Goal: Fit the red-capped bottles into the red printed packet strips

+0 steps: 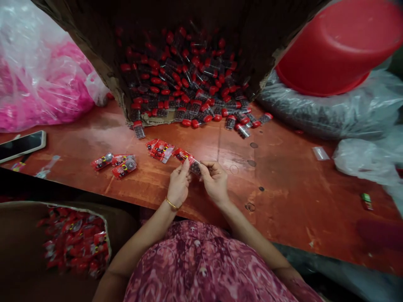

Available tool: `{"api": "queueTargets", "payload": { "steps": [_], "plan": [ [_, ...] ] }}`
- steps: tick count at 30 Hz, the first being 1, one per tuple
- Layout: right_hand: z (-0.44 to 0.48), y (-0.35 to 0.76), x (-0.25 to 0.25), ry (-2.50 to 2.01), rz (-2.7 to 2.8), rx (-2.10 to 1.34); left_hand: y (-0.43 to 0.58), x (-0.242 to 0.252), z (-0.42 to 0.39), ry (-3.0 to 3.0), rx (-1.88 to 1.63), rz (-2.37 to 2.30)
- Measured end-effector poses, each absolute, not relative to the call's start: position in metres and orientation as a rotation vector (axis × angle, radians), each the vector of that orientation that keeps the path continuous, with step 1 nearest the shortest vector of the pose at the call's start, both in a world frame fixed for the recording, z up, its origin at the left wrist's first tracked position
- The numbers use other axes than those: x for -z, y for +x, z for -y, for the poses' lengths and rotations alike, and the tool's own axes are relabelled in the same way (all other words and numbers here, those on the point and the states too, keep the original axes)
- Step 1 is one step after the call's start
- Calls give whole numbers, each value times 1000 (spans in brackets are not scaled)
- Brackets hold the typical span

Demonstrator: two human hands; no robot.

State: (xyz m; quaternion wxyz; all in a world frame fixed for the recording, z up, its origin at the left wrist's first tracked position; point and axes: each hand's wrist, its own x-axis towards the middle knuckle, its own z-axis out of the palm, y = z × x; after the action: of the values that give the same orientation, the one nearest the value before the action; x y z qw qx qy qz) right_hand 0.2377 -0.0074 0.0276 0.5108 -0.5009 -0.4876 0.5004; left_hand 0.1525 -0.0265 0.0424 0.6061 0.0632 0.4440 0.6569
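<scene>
- I see the left hand (179, 184) pinching a small red packet (189, 160), with its thumb on top.
- I see the right hand (214, 180) pinching the near right end of that same packet between thumb and finger.
- Both grips look almost closed, with just the packet in them. I can't see all the fingers underneath.
- The packet is between the two hands, over the worktop (299, 188), near the middle of its near edge. I can't tell if it touches down.
- Its far end is just beside a little pile of red packs (160, 150).
- Some more packs (125, 167) lie to the left, closer to the near edge.
- A gold bangle (172, 204) is on the left wrist.
- A big cardboard box (105, 77) stands beyond the hands, its open side facing me. Lots of little bottles (195, 107) with red caps spill out of it.
- A phone (23, 145) lies at the left end, by the near edge.
- Toward the far left corner I see a clear bag of pink things (63, 92).
- Toward the far right corner, a red tub (327, 46) sits upside down on a bag of dark things (315, 113).
- Below the near edge, on the left, another box (121, 226) holds many red packets.
</scene>
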Motion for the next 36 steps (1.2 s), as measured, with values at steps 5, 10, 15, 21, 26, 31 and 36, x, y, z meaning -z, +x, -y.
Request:
{"api": "queueTargets", "payload": {
  "steps": [5, 10, 15, 21, 26, 31, 36],
  "plan": [
    [7, 236, -23, -1189, 1175, -1241, 153, -42, 27, 149, -1504, -1071],
    [10, 240, -23, -1147, 1328, -1261, 143, -43, 21, 149, -1490, -1068],
    [5, 240, -26, -1160, 1360, -1163, 149, -41, 24, 169, -1412, -1001],
    [3, 232, -25, -1139, 1244, -1301, 147, -45, 25, 181, -1484, -1012],
    [8, 231, -24, -1182, 1227, -1243, 148, -38, 24, 236, -1498, -1124],
    [4, 230, -28, -1161, 1216, -1187, 161, -32, 31, 339, -1528, -1163],
    [6, 230, -30, -1075, 1226, -1351, 149, -46, 28, 247, -1571, -1111]
  ]
}}
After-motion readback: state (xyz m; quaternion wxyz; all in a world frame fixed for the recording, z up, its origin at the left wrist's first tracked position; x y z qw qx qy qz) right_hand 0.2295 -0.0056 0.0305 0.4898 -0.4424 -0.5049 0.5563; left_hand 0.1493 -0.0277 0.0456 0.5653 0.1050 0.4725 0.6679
